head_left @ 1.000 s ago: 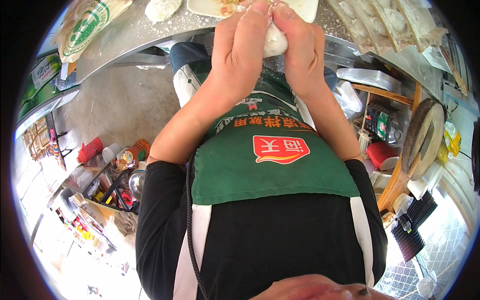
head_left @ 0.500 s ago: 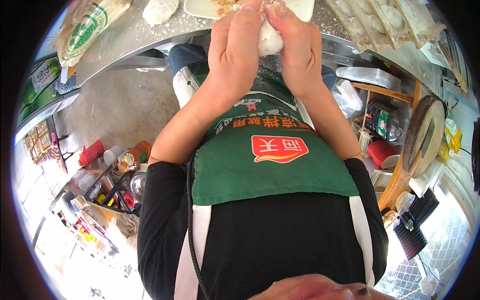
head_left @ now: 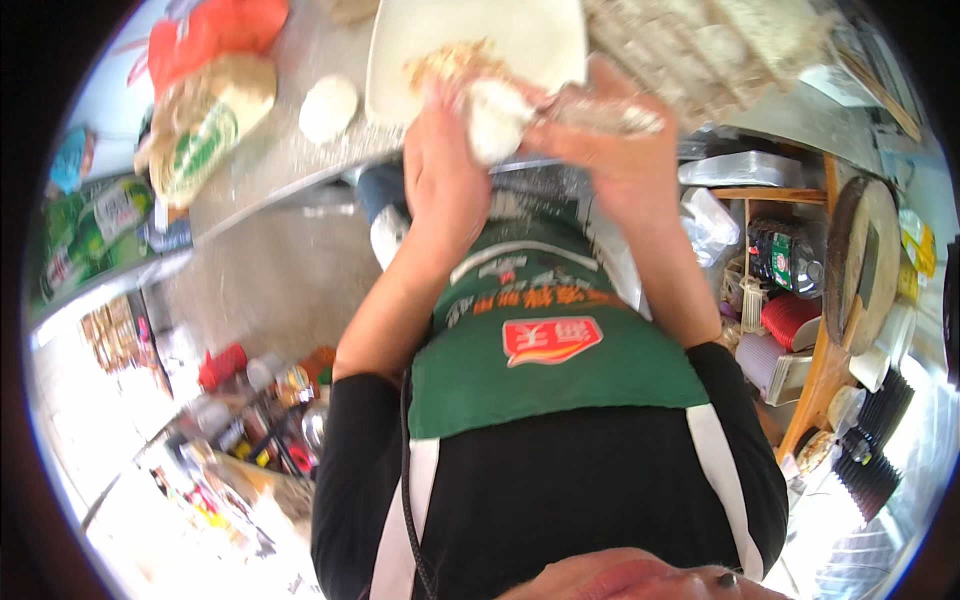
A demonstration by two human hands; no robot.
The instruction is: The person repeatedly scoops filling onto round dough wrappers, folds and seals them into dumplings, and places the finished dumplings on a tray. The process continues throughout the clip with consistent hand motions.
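Note:
A white, rounded piece of dough [head_left: 494, 122] rests in my left hand [head_left: 446, 165], whose fingers close around its side. My right hand [head_left: 632, 140] is smeared by motion beside it, with the thumb stretched toward the dough. A pale, floury strip shows across the right fingers; I cannot make out whether it is flour on the skin or a held thing. Both hands are over the near edge of a white square plate [head_left: 535, 35]. Crumbly, light-brown filling [head_left: 448, 62] lies on that plate, just beyond the left fingers.
Another dough ball [head_left: 328, 108] sits on the floury metal table [head_left: 290, 165] to the left. Beyond it are a printed cloth bag [head_left: 215, 125] and a red bag [head_left: 215, 40]. Floury ridged boards [head_left: 700, 60] bearing dough lie at the right. A round wooden board [head_left: 865, 265] stands lower right.
The view has shifted, so more of the plate and its filling shows. My right hand has drawn apart to the right, while the dough stays with my left hand.

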